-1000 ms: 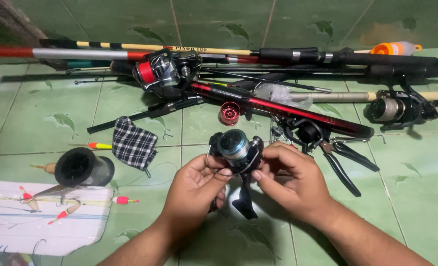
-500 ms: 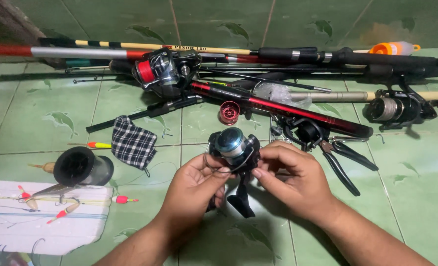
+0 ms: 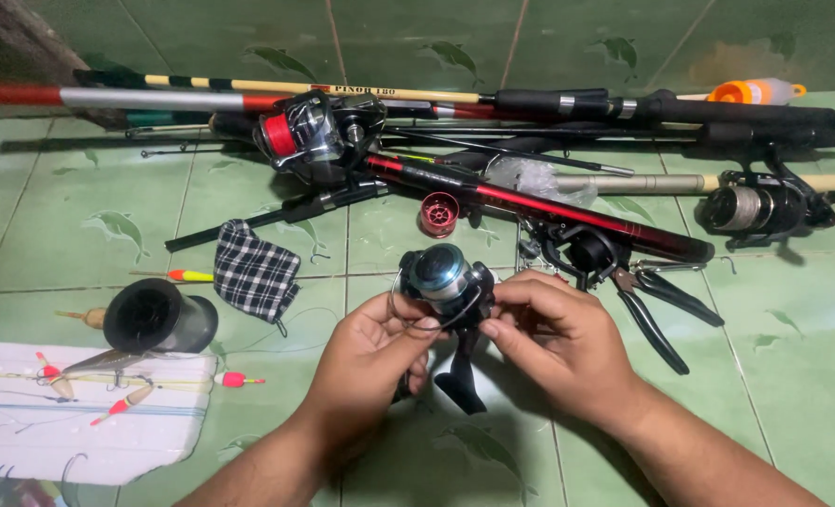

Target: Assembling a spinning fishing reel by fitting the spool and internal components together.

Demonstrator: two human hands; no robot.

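Both hands grip a black spinning reel (image 3: 446, 286) at frame center, shiny metallic spool up. Left hand (image 3: 366, 361) pinches its thin wire bail, right hand (image 3: 563, 343) curls round the body, over glossy green tiles (image 3: 79, 244).

Taking the black spinning reel (image 3: 446, 282) I hold as my landmark: behind it the red spare spool (image 3: 438, 213) and the heap of rods (image 3: 530, 197) bar the way. To its right the pliers (image 3: 662, 305) lie close. To its left sit the checked cloth (image 3: 253, 272) and black cup (image 3: 154, 317), with bare tile (image 3: 361, 244) between cloth and reel. Nearer me, below the reel, the floor lies open.
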